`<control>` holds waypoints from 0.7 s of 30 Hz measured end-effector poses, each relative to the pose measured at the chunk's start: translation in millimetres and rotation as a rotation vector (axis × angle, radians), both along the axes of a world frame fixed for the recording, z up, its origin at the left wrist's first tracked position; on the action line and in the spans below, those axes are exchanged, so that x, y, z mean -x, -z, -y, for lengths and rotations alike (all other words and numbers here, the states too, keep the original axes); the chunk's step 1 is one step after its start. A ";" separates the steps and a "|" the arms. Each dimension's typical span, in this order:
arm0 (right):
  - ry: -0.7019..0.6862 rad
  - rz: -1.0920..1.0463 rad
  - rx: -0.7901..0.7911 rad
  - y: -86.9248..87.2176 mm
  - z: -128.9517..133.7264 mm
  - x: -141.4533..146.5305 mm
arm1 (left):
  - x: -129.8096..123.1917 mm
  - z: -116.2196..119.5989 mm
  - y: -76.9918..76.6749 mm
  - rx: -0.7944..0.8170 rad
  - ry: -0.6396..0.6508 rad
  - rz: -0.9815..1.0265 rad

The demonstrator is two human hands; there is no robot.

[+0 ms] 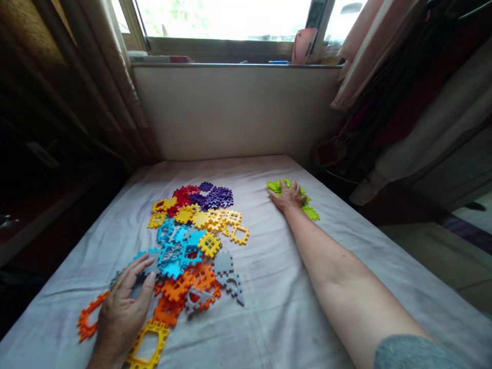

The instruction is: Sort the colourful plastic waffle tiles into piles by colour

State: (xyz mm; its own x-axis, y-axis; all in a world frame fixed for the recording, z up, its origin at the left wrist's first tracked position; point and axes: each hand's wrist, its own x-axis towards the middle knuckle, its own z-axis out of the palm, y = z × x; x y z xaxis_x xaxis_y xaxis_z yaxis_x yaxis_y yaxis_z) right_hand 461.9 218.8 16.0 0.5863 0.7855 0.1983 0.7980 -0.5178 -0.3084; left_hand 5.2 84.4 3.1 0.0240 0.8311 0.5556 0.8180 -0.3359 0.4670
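At the far right of the bed, my right hand lies spread over a small pile of lime-green interlocking pieces, partly covering them. My left hand rests at the near left edge of the big pile, thumb apart from the fingers, over grey and blue pieces. Beside it are an orange frame piece and a yellow frame piece. Blue pieces fill the pile's middle, with orange pieces nearer me. Grey pieces lie on its right side.
Yellow pieces, red pieces and purple pieces make up the far end of the pile. A pale sheet covers the bed. Curtains hang at left, clothes at right. A pink cup stands on the windowsill.
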 end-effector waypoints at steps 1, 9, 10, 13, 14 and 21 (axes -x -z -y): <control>-0.002 0.010 -0.003 -1.8 3.7 1.3 | 0.0 -0.4 0.1 0.003 0.006 0.006; -0.106 0.184 0.066 -30.9 107.4 12.4 | -3.0 -5.0 0.7 0.027 0.016 0.091; -0.090 0.183 0.117 -32.3 121.8 10.6 | -3.2 -5.7 1.1 0.033 0.016 0.100; -0.038 0.150 0.254 -29.6 148.4 2.1 | -2.4 -8.3 3.4 0.038 0.004 0.120; -0.043 0.141 0.263 -27.1 150.5 -0.8 | -1.7 -9.3 4.4 0.036 -0.001 0.125; -0.105 0.079 0.147 -7.3 110.6 -11.4 | 1.5 -11.1 8.5 -0.003 0.012 0.114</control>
State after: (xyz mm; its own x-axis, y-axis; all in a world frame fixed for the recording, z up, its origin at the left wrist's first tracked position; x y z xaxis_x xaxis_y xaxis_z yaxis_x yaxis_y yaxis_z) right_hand 473.3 108.2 23.3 0.4865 0.8655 0.1189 0.8689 -0.4651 -0.1696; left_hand 3.7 95.5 -5.4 -0.0295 0.8295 0.5577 0.7552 -0.3470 0.5562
